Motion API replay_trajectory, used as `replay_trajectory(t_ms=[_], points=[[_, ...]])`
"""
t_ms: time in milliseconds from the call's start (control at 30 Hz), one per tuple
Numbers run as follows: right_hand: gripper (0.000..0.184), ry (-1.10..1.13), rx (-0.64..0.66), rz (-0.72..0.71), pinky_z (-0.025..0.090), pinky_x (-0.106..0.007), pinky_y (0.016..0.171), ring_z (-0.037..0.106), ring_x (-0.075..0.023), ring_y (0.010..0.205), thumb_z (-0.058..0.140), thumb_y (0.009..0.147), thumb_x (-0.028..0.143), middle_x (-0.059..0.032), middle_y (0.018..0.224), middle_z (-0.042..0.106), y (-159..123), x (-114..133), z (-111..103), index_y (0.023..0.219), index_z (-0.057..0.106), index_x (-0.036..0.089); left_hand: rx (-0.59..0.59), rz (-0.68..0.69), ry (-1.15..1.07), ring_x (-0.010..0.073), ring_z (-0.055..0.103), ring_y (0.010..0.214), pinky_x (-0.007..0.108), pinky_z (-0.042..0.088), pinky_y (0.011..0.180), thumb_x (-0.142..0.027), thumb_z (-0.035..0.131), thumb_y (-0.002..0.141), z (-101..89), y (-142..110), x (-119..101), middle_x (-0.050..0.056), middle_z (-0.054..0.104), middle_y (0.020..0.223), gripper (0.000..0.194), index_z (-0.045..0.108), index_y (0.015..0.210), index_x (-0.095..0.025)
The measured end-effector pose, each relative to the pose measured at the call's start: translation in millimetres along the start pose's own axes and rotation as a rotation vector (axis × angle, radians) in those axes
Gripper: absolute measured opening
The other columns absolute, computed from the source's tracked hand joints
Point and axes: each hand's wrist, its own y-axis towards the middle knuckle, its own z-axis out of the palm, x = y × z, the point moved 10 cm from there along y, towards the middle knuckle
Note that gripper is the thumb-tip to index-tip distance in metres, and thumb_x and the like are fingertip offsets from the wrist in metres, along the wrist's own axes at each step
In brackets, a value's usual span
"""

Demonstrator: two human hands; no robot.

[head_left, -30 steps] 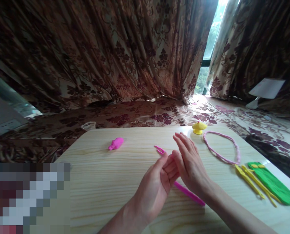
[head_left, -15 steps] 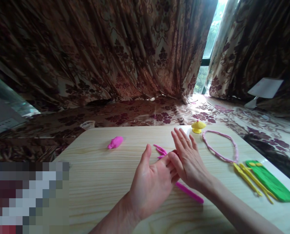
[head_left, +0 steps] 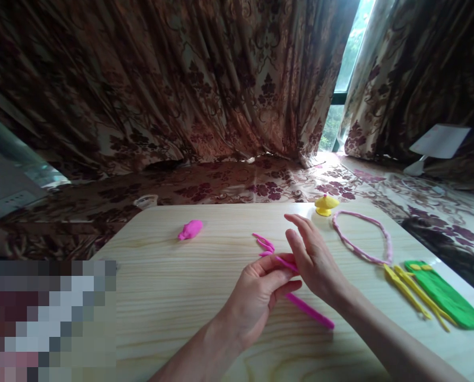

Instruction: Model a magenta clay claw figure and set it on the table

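Note:
My left hand (head_left: 255,302) pinches a thin pink clay strip (head_left: 286,263) between thumb and fingers, above the middle of the table. Close against the strip's right end is my right hand (head_left: 319,265), its fingers extended and thumb apart; whether it touches the strip is hard to tell. Below the hands, a longer pink clay roll (head_left: 311,312) lies slantwise on the wood, its upper end hidden by my left hand. Just beyond my left fingers are small curved pink clay pieces (head_left: 265,244), partly covered.
A pink clay lump (head_left: 191,229) sits on the table (head_left: 161,297) at left. Along the right are a yellow clay piece on a foot (head_left: 325,206), a pink twisted loop (head_left: 362,253), yellow clay strips (head_left: 412,294) and a green slab (head_left: 447,297). A white lamp (head_left: 439,142) stands behind.
My left hand has turned from palm up with spread thumb to a pinch on the thin strip, which now shows. My right hand has lifted off the left palm and parted its fingers.

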Motion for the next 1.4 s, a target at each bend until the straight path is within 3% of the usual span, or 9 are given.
replay_trajectory(t_ms=[133, 267, 567, 767, 1000, 1100, 1200, 1267, 1400], points=[[0.028, 0.130, -0.015, 0.008, 0.039, -0.036, 0.095, 0.050, -0.0196, 0.111, 0.041, 0.092, 0.032, -0.0063, 0.118, 0.055, 0, 0, -11, 0.116, 0.050, 0.023, -0.193, 0.009, 0.024, 0.0162, 0.060, 0.085, 0.030, 0.047, 0.079, -0.018, 0.065, 0.074, -27.2, 1, -5, 0.008, 0.066, 0.089, 0.013, 0.066, 0.085, -0.012], [0.011, 0.215, 0.130, -0.095, 0.046, -0.030, 0.078, 0.058, -0.0175, 0.087, 0.053, 0.085, 0.025, -0.0045, 0.091, 0.061, -4, 13, -5, 0.094, 0.058, 0.020, -0.293, 0.073, 0.068, 0.0131, 0.059, 0.078, 0.027, 0.047, 0.075, -0.022, 0.066, 0.074, -46.0, 2, -18, 0.006, 0.065, 0.082, 0.017, 0.065, 0.088, -0.012], [0.008, 0.173, 0.224, -0.144, 0.046, -0.026, 0.066, 0.058, -0.0132, 0.072, 0.055, 0.080, 0.013, -0.0003, 0.078, 0.061, -12, 17, 12, 0.084, 0.059, 0.019, -0.331, 0.177, 0.235, 0.0104, 0.055, 0.068, 0.025, 0.045, 0.070, -0.031, 0.064, 0.076, -52.1, 3, -30, 0.003, 0.061, 0.072, 0.020, 0.064, 0.083, -0.012], [0.013, 0.176, 0.145, -0.180, 0.046, -0.026, 0.071, 0.057, -0.0147, 0.080, 0.060, 0.079, 0.017, -0.0034, 0.088, 0.060, -10, 25, 3, 0.092, 0.060, 0.018, -0.319, 0.204, 0.300, 0.0103, 0.055, 0.068, 0.023, 0.043, 0.067, -0.030, 0.066, 0.074, -52.1, 5, -30, 0.003, 0.062, 0.073, 0.019, 0.065, 0.081, -0.012], [0.014, 0.207, 0.234, -0.029, 0.045, -0.024, 0.066, 0.060, -0.0138, 0.071, 0.054, 0.081, 0.017, -0.0002, 0.078, 0.066, -6, 8, 16, 0.088, 0.065, 0.020, -0.267, 0.190, 0.399, 0.0138, 0.058, 0.073, 0.028, 0.045, 0.072, -0.036, 0.062, 0.076, -46.7, 7, -42, 0.006, 0.064, 0.077, 0.026, 0.067, 0.085, -0.012], [0.018, 0.204, 0.337, 0.126, 0.044, -0.023, 0.061, 0.060, -0.0147, 0.069, 0.054, 0.080, 0.023, -0.0022, 0.079, 0.069, 8, -17, 21, 0.087, 0.069, 0.018, -0.331, 0.352, 0.601, 0.0169, 0.060, 0.077, 0.031, 0.047, 0.074, -0.039, 0.056, 0.079, -54.9, 11, -84, 0.007, 0.065, 0.084, 0.030, 0.067, 0.092, -0.014], [0.021, 0.152, 0.368, 0.222, 0.040, -0.022, 0.053, 0.057, -0.0137, 0.063, 0.058, 0.074, 0.029, -0.0032, 0.075, 0.068, 30, -39, 22, 0.084, 0.071, 0.015, -0.379, 0.619, 1.028, 0.0186, 0.057, 0.089, 0.032, 0.044, 0.082, -0.031, 0.054, 0.081, -50.4, 11, -122, 0.006, 0.064, 0.093, 0.022, 0.068, 0.091, -0.018], [0.023, 0.143, 0.409, 0.234, 0.034, -0.021, 0.046, 0.052, -0.0114, 0.055, 0.059, 0.072, 0.031, -0.0021, 0.065, 0.066, 41, -46, 30, 0.080, 0.072, 0.015, -0.312, 0.719, 1.295, 0.0191, 0.055, 0.093, 0.034, 0.042, 0.086, -0.024, 0.050, 0.082, -39.9, 13, -121, 0.006, 0.061, 0.093, 0.020, 0.068, 0.089, -0.019], [0.023, 0.140, 0.529, 0.255, 0.027, -0.019, 0.041, 0.044, -0.0081, 0.046, 0.058, 0.069, 0.031, 0.0000, 0.057, 0.061, 47, -58, 56, 0.076, 0.073, 0.016, -0.170, 0.743, 1.618, 0.0207, 0.050, 0.096, 0.039, 0.040, 0.088, -0.014, 0.044, 0.083, -28.8, 15, -91, 0.006, 0.058, 0.095, 0.027, 0.066, 0.096, -0.022]])
